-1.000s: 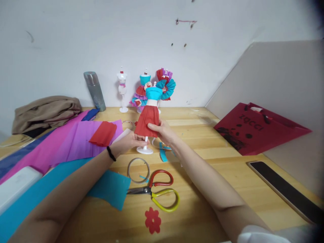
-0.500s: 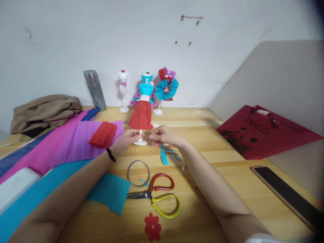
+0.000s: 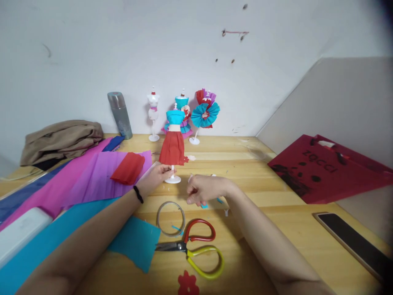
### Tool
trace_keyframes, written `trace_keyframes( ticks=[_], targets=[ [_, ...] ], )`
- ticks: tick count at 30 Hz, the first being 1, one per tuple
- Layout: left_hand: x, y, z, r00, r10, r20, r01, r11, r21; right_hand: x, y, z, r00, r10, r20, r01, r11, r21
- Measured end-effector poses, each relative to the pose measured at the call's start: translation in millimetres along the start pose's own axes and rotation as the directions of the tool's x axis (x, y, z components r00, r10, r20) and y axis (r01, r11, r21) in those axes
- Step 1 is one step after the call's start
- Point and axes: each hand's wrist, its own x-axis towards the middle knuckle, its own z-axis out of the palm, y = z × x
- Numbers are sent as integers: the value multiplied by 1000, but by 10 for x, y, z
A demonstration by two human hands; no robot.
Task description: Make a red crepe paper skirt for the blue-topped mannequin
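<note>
A small mannequin (image 3: 172, 145) in a turquoise top, white waistband and red pleated skirt stands upright on a round white base. My left hand (image 3: 158, 175) is closed around its stem, just above the base. To the right of the base, my right hand (image 3: 202, 190) is held low over the table with its fingers curled in; what they hold, if anything, is hidden. Blue paper scraps (image 3: 219, 200) lie beside and partly under it. Nearer the front are a tape ring (image 3: 157, 219), scissors (image 3: 180, 246) with red and yellow handles, and a red paper flower (image 3: 188, 283).
Three other mannequins stand by the wall, one with a blue rosette (image 3: 205, 116). A flask (image 3: 119, 115), brown cloth (image 3: 63, 141) and coloured paper (image 3: 92, 176) are at left; a red bag (image 3: 325, 172) and phone (image 3: 353, 241) at right.
The view has shifted, so everything sits slightly lower. My right hand has moved down and toward me, its fingers now curled over the scraps. The dressed mannequin has turned slightly in my left hand.
</note>
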Motion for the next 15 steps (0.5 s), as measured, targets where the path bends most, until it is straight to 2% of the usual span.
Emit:
trace_keyframes(
  ticks=[3,6,9,11,13,15],
  targets=[
    [-3,-8,7,1000,5,25,-5,1000,13,-3,-21,17,998,-33,48,33,999,2],
    [0,-26,20,999,21,38,-22,1000,16,-31,-18,1,1000,-9,15,9,1000,7],
    [8,-63,45,998,33,56,-34,999,17,-74,35,-69,987,92,-132,-90,996,21],
    [13,-93,63,997,30,73,-31,999,13,-69,93,-119,961,116,-249,-106,993,54],
    [13,-118,80,996,30,83,-31,999,11,-5,158,-140,925,77,-372,-38,993,112],
    [9,-128,91,996,43,79,-46,998,40,113,220,-122,863,26,-505,77,980,184]
  ],
)
